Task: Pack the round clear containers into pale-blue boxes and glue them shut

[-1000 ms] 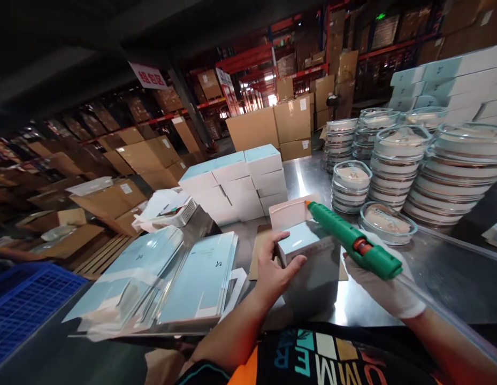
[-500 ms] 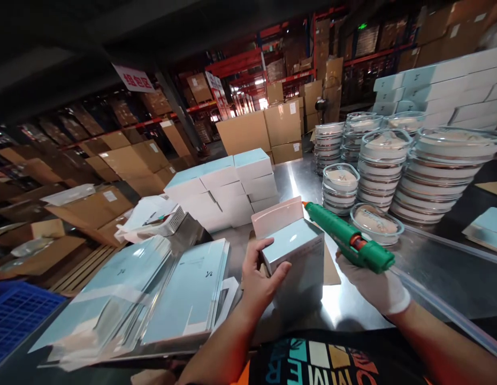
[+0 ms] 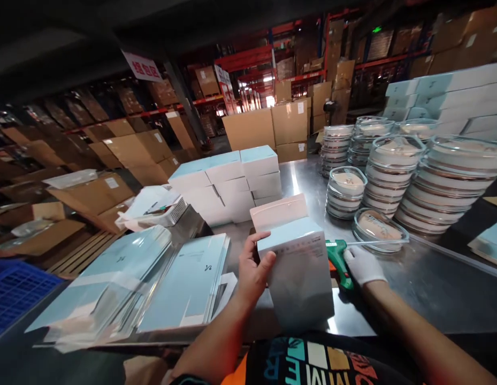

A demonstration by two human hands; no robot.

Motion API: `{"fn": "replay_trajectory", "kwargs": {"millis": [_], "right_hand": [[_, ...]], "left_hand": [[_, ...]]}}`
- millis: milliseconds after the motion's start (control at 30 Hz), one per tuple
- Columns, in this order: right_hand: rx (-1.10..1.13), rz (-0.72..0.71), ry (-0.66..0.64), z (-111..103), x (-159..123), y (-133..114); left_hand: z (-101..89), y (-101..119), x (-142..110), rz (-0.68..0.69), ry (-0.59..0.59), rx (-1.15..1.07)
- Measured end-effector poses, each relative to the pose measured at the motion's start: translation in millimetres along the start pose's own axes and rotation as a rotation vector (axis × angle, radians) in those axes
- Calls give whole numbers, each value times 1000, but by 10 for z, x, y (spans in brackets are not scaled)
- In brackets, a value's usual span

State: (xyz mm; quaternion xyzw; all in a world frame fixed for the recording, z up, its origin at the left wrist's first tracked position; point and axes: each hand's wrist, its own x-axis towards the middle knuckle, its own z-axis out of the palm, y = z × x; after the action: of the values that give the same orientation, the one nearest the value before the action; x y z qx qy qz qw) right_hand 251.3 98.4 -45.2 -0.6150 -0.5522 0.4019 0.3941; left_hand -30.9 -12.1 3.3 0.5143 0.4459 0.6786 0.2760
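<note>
A small carton [image 3: 300, 278] with a pale blue top and an upright flap stands in front of me on the metal table. My left hand [image 3: 252, 267] grips its left edge, thumb on the near face and fingers by the top. Partly behind the carton's right side is a green glue gun [image 3: 339, 262] with an orange trigger and a clear glue stick out of its back. White-gloved, my right hand [image 3: 364, 264] is right beside the gun with its fingers loosely apart; the gun's handle shows outside the hand. Whether the fingertips still touch it, I cannot tell.
Flat blue carton sheets [image 3: 184, 283] lie at left, near a white basket [image 3: 171, 211]. White boxes [image 3: 228, 184] are stacked behind. Stacks of lidded glass containers [image 3: 392, 171] rise at right, with a single glass container [image 3: 379, 230] near the gun. A blue crate [image 3: 23, 305] sits lower left.
The glue gun has gone from the carton's flap down to the table at the carton's right, turned around. My right hand has loosened from it. My left hand stays on the carton, now turned slightly.
</note>
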Motion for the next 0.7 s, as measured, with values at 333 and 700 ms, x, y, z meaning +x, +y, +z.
{"fn": "replay_trajectory", "kwargs": {"millis": [333, 700], "right_hand": [[248, -459, -301, 85, -629, -964], [97, -929, -372, 2, -639, -540]], "left_hand": [[157, 24, 20, 172, -220, 40], [15, -123, 124, 273, -256, -51]]}}
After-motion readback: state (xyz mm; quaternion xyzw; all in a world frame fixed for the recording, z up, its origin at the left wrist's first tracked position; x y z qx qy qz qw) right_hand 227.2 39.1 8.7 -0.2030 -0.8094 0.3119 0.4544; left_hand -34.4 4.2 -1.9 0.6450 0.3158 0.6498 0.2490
